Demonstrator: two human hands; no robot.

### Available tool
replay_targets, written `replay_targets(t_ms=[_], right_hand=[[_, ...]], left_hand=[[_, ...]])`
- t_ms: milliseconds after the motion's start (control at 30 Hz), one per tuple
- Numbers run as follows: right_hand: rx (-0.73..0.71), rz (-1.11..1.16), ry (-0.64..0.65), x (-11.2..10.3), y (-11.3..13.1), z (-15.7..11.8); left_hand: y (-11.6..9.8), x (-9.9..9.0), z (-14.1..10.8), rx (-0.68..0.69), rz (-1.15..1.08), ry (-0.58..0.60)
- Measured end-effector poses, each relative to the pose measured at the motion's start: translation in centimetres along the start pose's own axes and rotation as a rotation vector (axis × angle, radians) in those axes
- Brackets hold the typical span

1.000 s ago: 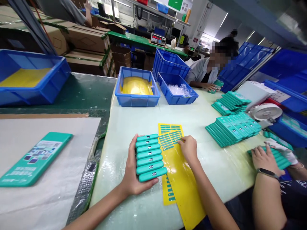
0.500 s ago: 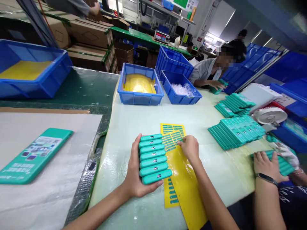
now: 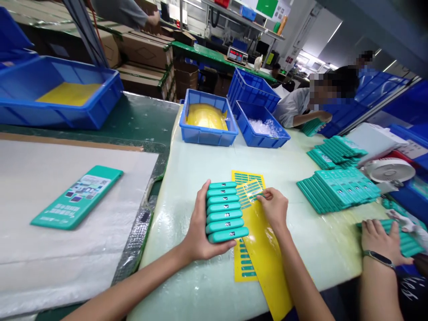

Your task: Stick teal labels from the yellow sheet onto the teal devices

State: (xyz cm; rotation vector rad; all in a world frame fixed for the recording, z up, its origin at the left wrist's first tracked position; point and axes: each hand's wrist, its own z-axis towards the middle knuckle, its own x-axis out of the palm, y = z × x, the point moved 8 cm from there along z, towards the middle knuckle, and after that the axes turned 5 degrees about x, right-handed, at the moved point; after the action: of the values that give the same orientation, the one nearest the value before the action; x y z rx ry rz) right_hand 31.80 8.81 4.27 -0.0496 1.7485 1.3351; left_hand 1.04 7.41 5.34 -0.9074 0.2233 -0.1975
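Observation:
My left hand point(image 3: 203, 232) is closed around a stack of several flat green boxes point(image 3: 224, 213), their narrow rounded ends turned toward me, each with a small black-and-white mark. Over a yellow sticker sheet point(image 3: 264, 240), my right hand point(image 3: 274, 207) pinches the end of a thin green sticker strip point(image 3: 258, 195) between thumb and finger. That strip lies at the sheet's printed upper part, where a pale gap shows among the strips. Beneath is a second yellow sheet point(image 3: 245, 272) with rows of green strips.
Piled green boxes point(image 3: 337, 189) stand to the right, near a co-worker's hands point(image 3: 381, 240) on more boxes. Blue bins point(image 3: 209, 137) sit at the back. A single green box point(image 3: 78, 196) lies on the left. A white fan point(image 3: 389, 169) stands far right.
The whole view has shifted, so things appear further right. My right hand has drawn the strip slightly off the sheet, exposing a pale gap. My left hand still holds the stack.

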Motion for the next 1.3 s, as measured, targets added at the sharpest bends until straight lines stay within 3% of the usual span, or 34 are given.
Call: replay_targets(t_ms=[167,300,500,600,700,767,833,900,1000,1167,1300], right_hand=[[0.070,0.211,0.279,-1.5,0.3,0.1],[0.130,0.224,0.487,-1.8,1.2,-0.9],[0.203,0.185,0.655,-1.4,1.1,-2.2],[0.183,0.181,0.538,-3.6,3.0,-2.2],[0.085,0.339,0.299,-6.0,8.2,-3.0],[0.028,0.479,0.234,-5.8,12.4,-4.6],[-0.027,0.502,0.258,-4.3,16.0,-6.4],[-0.054,0.465,0.309,-2.5,18.1,-7.6],[-0.037,0.397,0.373,-0.8,18.6,-8.2],[-0.118,0.383,0.265,-1.8,18.4,-8.1],[-0.171,0.327,0.248,-1.2,18.7,-8.3]], left_hand=[[-0.3,0.2,0.3,0.007,-0.002,0.009],[-0.5,0.3,0.4,0.031,0.018,0.008],[-0.6,0.3,0.5,0.040,0.026,0.014],[-0.7,0.3,0.4,0.040,0.022,0.014],[-0.8,0.4,0.3,0.060,0.009,0.006],[-0.5,0.6,0.2,0.061,0.014,-0.004],[0.0,0.8,0.1,0.059,0.019,-0.017],[0.4,1.0,-0.1,0.074,0.010,-0.038],[0.6,1.1,-0.2,0.099,-0.002,-0.061],[-0.1,1.0,0.1,0.068,0.028,-0.018],[-1.1,0.6,0.3,0.076,0.026,-0.004]])
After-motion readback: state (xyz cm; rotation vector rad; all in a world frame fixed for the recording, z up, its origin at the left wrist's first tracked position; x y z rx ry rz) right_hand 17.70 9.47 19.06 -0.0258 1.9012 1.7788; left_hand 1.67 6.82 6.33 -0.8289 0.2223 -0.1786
